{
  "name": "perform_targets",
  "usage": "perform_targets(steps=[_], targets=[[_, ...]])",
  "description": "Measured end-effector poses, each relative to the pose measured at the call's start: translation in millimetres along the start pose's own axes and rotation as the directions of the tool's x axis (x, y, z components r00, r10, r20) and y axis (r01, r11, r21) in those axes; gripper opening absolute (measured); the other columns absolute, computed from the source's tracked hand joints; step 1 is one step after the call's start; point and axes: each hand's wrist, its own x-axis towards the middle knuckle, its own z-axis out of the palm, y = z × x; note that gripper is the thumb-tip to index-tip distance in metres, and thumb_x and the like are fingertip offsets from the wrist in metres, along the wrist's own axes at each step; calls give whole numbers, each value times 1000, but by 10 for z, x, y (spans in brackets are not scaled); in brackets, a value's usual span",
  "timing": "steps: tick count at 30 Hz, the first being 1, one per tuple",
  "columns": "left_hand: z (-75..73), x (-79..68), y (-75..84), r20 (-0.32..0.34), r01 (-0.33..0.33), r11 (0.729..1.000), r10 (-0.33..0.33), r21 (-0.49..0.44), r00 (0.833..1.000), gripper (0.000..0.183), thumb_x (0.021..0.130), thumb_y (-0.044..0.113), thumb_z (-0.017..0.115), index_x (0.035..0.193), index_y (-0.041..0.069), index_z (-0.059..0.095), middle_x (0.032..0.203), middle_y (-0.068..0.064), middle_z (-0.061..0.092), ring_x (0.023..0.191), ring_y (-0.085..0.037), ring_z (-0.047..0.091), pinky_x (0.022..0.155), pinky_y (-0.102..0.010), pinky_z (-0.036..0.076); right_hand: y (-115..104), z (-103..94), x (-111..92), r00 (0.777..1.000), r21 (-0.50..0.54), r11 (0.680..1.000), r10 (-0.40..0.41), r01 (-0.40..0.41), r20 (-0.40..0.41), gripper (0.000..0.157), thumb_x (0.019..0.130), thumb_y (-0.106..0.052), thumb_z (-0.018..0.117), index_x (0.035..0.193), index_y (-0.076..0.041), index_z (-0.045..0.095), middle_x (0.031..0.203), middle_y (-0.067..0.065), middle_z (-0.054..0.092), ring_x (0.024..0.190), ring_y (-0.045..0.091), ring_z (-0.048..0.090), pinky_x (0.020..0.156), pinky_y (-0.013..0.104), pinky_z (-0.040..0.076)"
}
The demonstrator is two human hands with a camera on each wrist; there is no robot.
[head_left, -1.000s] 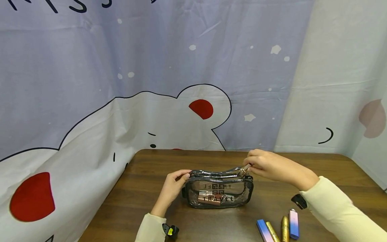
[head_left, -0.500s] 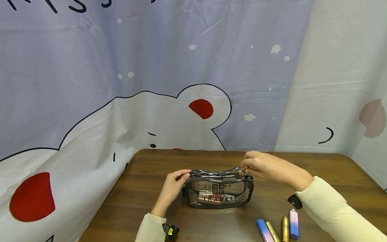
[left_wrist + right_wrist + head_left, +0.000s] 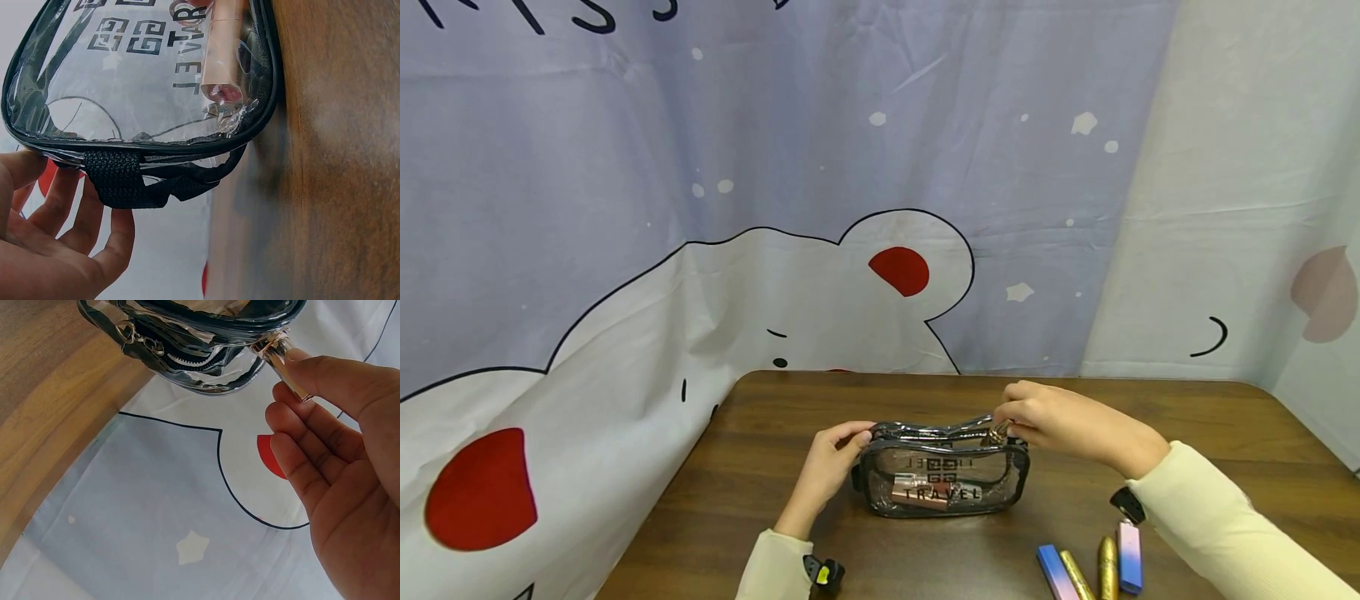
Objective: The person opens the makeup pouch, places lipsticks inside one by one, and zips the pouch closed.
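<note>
While the left hand (image 3: 826,461) pinches the clear pouch (image 3: 940,476) at ten o'clock, likely to steady it, the right hand (image 3: 1052,418), at two, pinches a gold tube (image 3: 284,372) by its end, apparently for fine control. Pouch rests on table (image 3: 752,458), near half past five in head view.

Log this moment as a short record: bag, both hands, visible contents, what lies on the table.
bag: clear, dark-edged, upright, marked TRAVEL
left hand: grips the bag's left end
right hand: pinches a shiny tube at the bag's top right
inside: a pinkish tube; the rest unclear
on table: two gold tubes, two blue-and-pink sticks
</note>
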Motion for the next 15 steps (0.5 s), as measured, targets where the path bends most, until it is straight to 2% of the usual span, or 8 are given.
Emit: perform_targets(steps=[8,15], targets=[[-5,2,-8,4,-5,1000,5,1,1000,19,92,4,60,107,-4,69,100,-20,68,75,-7,53,66,-27,50,-2,21,12,1000,-4,1000,9,-9,12,16,83,-1,70,96,-10,72,85,-5,56,72,0,48,63,19,46],[-2,2,-16,1,-4,1000,4,4,1000,19,93,3,60,107,-4,69,101,-20,68,76,-8,53,66,-26,50,-12,36,17,1000,-6,1000,1,-1,15,16,82,-1,71,96,-9,73,85,-4,57,73,2,51,63,20,47]])
